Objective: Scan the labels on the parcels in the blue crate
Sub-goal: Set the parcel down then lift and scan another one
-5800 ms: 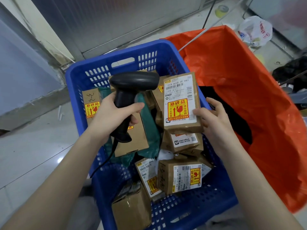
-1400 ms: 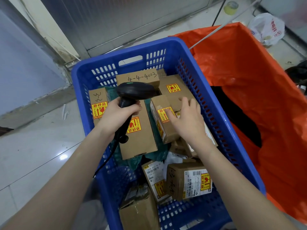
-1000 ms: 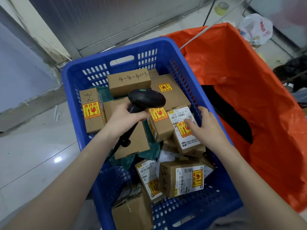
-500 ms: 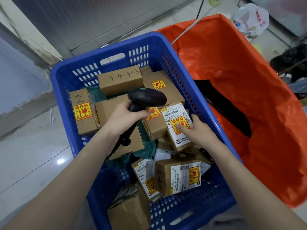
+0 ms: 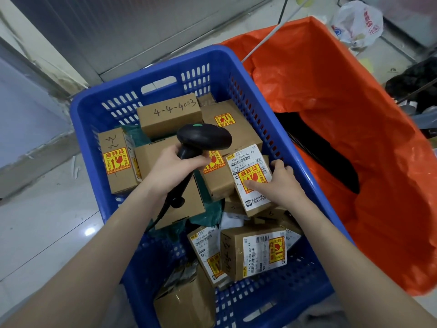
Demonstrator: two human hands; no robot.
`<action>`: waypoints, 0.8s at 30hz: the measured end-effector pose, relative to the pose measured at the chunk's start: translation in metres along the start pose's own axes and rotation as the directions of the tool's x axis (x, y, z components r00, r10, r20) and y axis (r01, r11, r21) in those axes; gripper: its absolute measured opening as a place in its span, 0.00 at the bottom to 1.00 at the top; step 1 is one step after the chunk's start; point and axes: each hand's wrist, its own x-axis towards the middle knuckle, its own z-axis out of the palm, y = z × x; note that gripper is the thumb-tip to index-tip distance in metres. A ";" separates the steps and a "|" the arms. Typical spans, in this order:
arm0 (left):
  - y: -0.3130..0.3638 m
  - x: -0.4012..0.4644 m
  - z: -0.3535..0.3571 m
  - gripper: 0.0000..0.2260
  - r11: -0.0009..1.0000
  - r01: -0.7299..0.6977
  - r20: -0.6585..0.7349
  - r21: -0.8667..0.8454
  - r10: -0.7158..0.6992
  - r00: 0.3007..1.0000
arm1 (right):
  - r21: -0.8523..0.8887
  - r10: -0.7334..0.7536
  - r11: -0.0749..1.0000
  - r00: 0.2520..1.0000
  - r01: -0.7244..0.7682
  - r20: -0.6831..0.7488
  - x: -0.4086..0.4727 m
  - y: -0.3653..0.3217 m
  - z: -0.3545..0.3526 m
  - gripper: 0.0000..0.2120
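Head view: the blue crate point(image 5: 165, 67) holds a jumble of cardboard parcels. Near the crate's right wall, the right hand point(image 5: 275, 183) grips a labelled parcel point(image 5: 250, 178), tilting it label-up, apparently so the barcode faces the reader. The left hand point(image 5: 175, 169) is closed around the black scanner point(image 5: 203, 139), whose head hangs just left of that label, seemingly aimed for the scan.

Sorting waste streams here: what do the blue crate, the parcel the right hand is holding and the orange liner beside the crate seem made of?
Blue slotted crate: looks like moulded rigid plastic, slight sheen, vent slots.
Brown labelled parcel under the right hand: matte corrugated cardboard by its look, with a white paper label.
Orange liner: thin plastic film or woven sacking, creased and glossy.
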 end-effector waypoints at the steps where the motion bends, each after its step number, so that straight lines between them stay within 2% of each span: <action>1: 0.000 0.001 -0.001 0.18 1.000 0.002 0.000 0.001 -0.002 1.000 | 0.004 0.001 1.000 1.000 -0.001 -0.010 0.000 -0.001 -0.002 0.45; 3: -0.001 0.001 -0.003 0.20 1.000 0.007 -0.001 0.002 -0.007 1.000 | 0.028 0.001 1.000 1.000 0.000 -0.020 0.000 -0.003 -0.007 0.47; 7: -0.001 0.003 -0.005 0.22 1.000 0.003 -0.008 -0.013 -0.003 1.000 | 0.136 -0.019 0.990 0.995 0.032 -0.093 -0.004 -0.012 -0.026 0.43; 11: 0.006 0.001 -0.011 0.17 0.991 0.009 0.010 -0.130 -0.008 1.000 | 0.388 -0.085 0.910 0.982 0.145 -0.168 -0.016 -0.024 -0.042 0.40; 13: 0.011 -0.002 -0.014 0.11 0.981 -0.002 0.031 -0.196 0.008 1.000 | 0.551 -0.123 0.817 0.985 0.169 -0.120 -0.024 -0.033 -0.043 0.35; 16: 0.018 -0.005 -0.015 0.05 0.950 0.000 0.089 -0.313 0.030 0.996 | 0.658 -0.164 0.733 0.984 0.173 -0.075 -0.031 -0.043 -0.036 0.33; 18: 0.018 -0.005 -0.014 0.06 0.923 0.030 0.128 -0.383 0.021 0.992 | 0.677 -0.190 0.716 0.981 0.171 -0.046 -0.034 -0.049 -0.028 0.36; 20: 0.018 -0.005 -0.012 0.10 0.915 0.052 0.138 -0.400 0.004 0.990 | 0.671 -0.215 0.722 0.976 0.169 -0.014 -0.035 -0.052 -0.019 0.37; 22: 0.017 -0.004 -0.012 0.12 0.914 0.059 0.130 -0.402 -0.007 0.992 | 0.677 -0.227 0.718 0.974 0.161 0.009 -0.037 -0.053 -0.014 0.36; 24: 0.017 -0.005 -0.014 0.09 0.910 0.062 0.122 -0.409 -0.013 0.992 | 0.729 -0.217 0.674 0.975 0.115 0.046 -0.036 -0.054 -0.015 0.32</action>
